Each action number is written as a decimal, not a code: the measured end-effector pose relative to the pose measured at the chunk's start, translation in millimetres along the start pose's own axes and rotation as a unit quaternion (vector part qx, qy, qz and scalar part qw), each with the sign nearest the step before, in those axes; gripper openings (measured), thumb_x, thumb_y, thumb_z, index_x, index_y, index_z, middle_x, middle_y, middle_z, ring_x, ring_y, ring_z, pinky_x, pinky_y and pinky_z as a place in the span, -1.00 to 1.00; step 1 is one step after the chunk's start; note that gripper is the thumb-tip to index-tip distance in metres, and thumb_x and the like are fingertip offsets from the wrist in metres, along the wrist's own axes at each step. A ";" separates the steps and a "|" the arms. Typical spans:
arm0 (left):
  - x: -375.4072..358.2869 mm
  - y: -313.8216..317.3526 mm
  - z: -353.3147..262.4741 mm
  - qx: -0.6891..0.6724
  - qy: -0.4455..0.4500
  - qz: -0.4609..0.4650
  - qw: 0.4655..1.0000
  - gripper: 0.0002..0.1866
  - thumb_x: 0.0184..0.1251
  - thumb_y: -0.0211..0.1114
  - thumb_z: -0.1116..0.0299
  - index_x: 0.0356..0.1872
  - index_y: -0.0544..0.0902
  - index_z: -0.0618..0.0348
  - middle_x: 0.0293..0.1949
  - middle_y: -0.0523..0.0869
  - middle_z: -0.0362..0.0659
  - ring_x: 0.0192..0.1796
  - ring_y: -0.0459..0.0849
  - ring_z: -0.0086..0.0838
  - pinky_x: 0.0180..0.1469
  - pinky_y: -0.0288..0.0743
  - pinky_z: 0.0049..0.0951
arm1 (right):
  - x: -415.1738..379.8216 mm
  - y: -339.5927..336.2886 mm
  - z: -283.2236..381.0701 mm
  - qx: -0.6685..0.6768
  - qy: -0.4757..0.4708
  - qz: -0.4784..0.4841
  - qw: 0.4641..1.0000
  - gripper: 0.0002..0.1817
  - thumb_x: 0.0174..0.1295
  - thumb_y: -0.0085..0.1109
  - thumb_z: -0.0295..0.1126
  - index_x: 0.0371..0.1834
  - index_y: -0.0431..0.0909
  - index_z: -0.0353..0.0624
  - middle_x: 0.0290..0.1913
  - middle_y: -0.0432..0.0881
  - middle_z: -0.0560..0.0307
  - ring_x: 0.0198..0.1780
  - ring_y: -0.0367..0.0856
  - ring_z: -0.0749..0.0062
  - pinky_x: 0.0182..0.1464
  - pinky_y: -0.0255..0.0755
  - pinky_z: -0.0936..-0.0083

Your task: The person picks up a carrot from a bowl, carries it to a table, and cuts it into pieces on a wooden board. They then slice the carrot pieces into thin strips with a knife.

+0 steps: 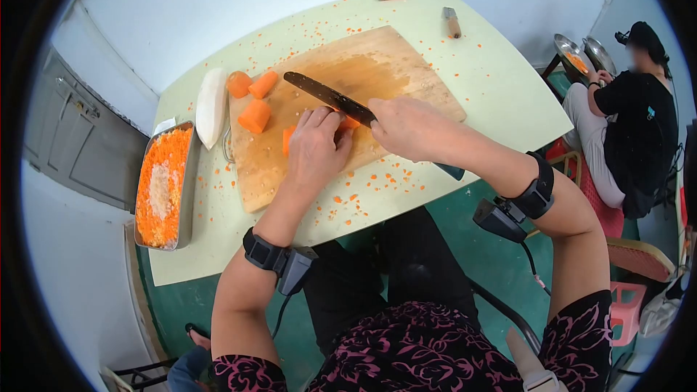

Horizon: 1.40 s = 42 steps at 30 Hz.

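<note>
My right hand (406,127) is closed round the handle of a kitchen knife (319,91), whose dark blade slants up to the left over the wooden cutting board (265,178). Below the blade, my left hand (316,144) presses down with bent fingers on a piece of carrot (350,122), which is partly hidden by the fingers. Orange also shows at the left edge of that hand. Beside it on the board lie a thick carrot chunk (254,116), a tapered piece (263,85) and a rounded end (238,85).
A peeled white radish (211,109) lies left of the board, by a metal tray (187,207) of chopped carrot with a pale heap. Orange bits dot the table (508,94). A peeler-like tool (451,23) lies at the back. Another person (632,116) sits at right near metal bowls.
</note>
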<state>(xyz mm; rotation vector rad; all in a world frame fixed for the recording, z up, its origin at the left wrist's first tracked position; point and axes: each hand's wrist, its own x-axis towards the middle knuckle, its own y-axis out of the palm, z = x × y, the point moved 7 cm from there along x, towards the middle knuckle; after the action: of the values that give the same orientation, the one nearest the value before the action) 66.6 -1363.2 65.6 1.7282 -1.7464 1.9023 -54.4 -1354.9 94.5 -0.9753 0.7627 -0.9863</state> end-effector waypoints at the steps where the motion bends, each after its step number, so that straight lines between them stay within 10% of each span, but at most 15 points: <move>1: -0.3 0.1 0.0 0.000 0.002 0.004 1.000 -0.82 -0.09 0.36 0.52 -0.38 0.61 0.22 -0.38 0.58 -0.11 -0.29 0.55 -0.22 -0.28 0.46 -0.31 | -1.1 1.1 0.0 0.027 0.012 0.013 0.999 -0.79 0.26 -0.13 -0.41 -0.23 0.42 -0.36 -0.47 0.58 -0.19 -0.43 0.60 0.05 -0.33 0.47 0.21; 6: -0.8 2.5 1.2 -0.003 -0.012 0.023 1.000 -0.81 -0.12 0.34 0.54 -0.38 0.61 0.26 -0.37 0.59 -0.11 -0.30 0.54 -0.20 -0.29 0.47 -0.32 | -2.3 7.3 -2.2 0.092 0.007 0.028 0.995 -0.80 0.31 -0.20 -0.41 -0.25 0.32 -0.39 -0.61 0.49 -0.13 -0.69 0.50 0.18 -0.53 0.43 0.26; 42: -2.0 7.3 6.7 0.001 -0.001 0.000 1.000 -0.85 -0.09 0.34 0.48 -0.41 0.62 0.19 -0.40 0.60 -0.15 -0.29 0.58 -0.22 -0.23 0.48 -0.32 | 30.9 15.0 3.8 0.098 0.071 0.110 0.987 -0.79 0.16 -0.23 -0.48 -0.32 0.34 -0.46 -0.65 0.48 -0.11 -0.75 0.49 0.24 -0.65 0.44 0.33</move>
<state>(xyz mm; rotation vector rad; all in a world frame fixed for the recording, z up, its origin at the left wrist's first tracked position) 67.1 -1369.4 57.7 1.7319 -1.7468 1.9025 -34.8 -1378.9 79.3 -0.6405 0.8544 -0.9232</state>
